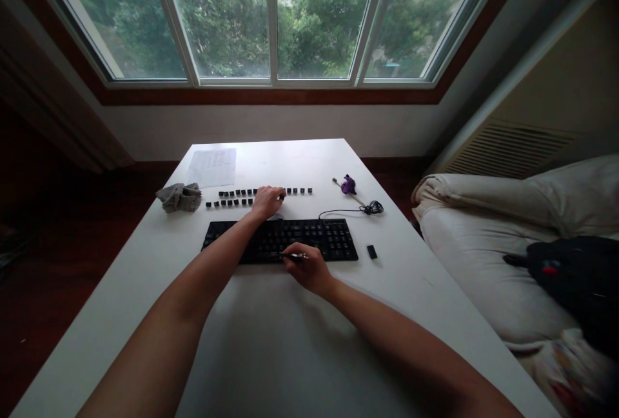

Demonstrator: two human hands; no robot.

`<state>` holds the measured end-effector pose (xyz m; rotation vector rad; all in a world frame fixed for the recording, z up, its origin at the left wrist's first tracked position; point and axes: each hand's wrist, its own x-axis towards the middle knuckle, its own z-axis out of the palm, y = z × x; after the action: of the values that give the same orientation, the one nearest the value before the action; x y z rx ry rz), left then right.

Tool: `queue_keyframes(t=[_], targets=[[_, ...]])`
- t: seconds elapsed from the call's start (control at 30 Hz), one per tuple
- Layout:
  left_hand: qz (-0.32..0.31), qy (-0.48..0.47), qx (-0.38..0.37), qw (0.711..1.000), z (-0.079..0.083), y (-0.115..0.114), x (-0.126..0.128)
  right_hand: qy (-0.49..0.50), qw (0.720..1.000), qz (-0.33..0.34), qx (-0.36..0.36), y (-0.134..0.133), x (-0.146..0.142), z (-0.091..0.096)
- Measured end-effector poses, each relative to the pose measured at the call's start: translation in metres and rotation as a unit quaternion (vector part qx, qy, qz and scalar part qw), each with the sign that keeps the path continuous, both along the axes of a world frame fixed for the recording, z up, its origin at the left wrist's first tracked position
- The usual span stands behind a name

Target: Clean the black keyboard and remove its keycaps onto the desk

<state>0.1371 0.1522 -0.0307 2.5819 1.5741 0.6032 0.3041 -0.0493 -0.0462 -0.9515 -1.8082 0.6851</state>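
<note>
A black keyboard (314, 232) lies across the white table. Beyond it, my left hand (267, 202) reaches over to two rows of loose black keycaps (236, 193), its fingers closed on a small black keycap (281, 197). At the keyboard's near edge, my right hand (309, 268) grips a slim dark pen-like tool (296, 255) with a shiny part. The tool's tip points left, over the lower keys. My left forearm covers part of the keyboard's left side.
A crumpled grey cloth (178, 197) and a printed sheet (211, 167) are at the left. On the right are a purple cloth (348, 184), a toothbrush-like stick (336, 181), a coiled cable (372, 208) and a small black block (371, 251). A sofa (464, 244) stands beside the table.
</note>
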Motion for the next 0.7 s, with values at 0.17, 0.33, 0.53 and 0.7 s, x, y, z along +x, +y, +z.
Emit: queue_keyframes(t=[0.17,0.33,0.53,0.7], targets=[[-0.012,0.005,0.000,1.000,-0.0048,0.0027,0.0066,-0.004,1.000,0.001,0.001,0.0001,0.0029,0.0026],[-0.015,0.004,-0.005,1.000,-0.0054,0.0008,0.0066,-0.005,1.000,-0.005,-0.007,0.0003,0.0035,0.0038],[-0.013,-0.001,-0.014,1.000,-0.0056,-0.0009,0.0033,-0.006,1.000,-0.001,-0.009,0.0007,0.0039,0.0046],[-0.021,0.000,-0.016,1.000,-0.0049,-0.0015,0.0036,-0.006,1.000,-0.002,-0.009,0.0010,0.0048,0.0060]])
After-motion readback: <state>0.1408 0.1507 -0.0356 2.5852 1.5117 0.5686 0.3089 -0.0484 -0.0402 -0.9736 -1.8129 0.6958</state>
